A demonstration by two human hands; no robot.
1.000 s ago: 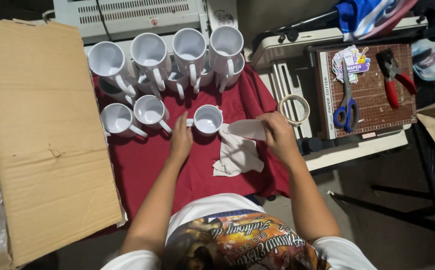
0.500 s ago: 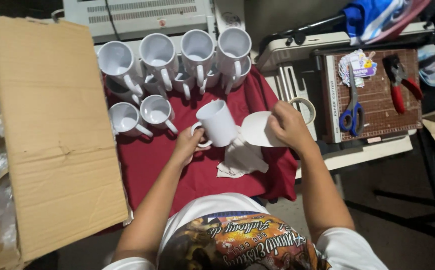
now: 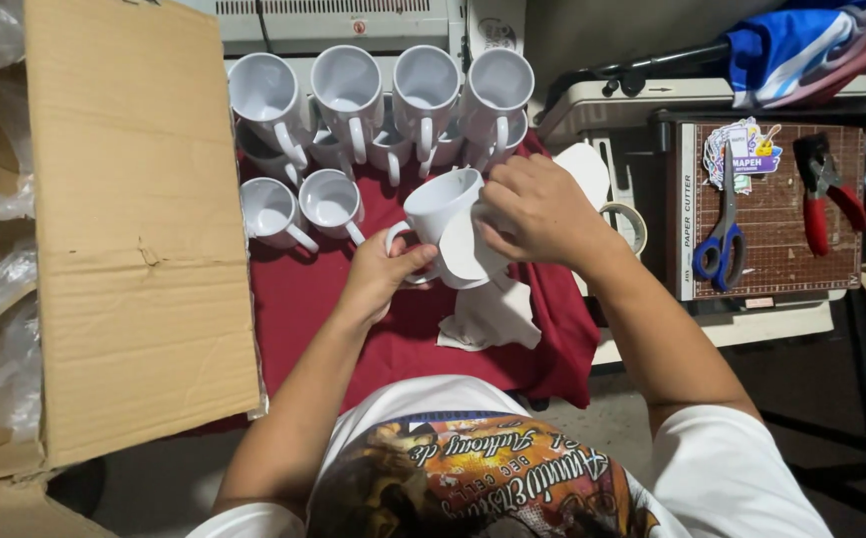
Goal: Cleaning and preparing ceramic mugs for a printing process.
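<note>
Since a second ago we have lifted one white mug (image 3: 440, 204) off the red cloth (image 3: 393, 324), where it stood beside the front row, and it now hangs in the air above the cloth, tilted with its mouth toward the back. Our left hand (image 3: 381, 274) is curled around its handle, fingers closed on it. Our right hand (image 3: 542, 209) presses a white paper sheet (image 3: 465, 254) against the mug's side, fingers bent over it. More loose white paper (image 3: 493, 317) lies on the cloth just below. Two mugs (image 3: 298, 207) stay in the front row, and a stacked row of mugs (image 3: 383, 95) stands behind. A cardboard flap (image 3: 134, 229) lies to the left; blue-handled scissors (image 3: 722, 234) and red-handled pliers (image 3: 823, 189) rest on the paper cutter (image 3: 771, 219) to the right.
</note>
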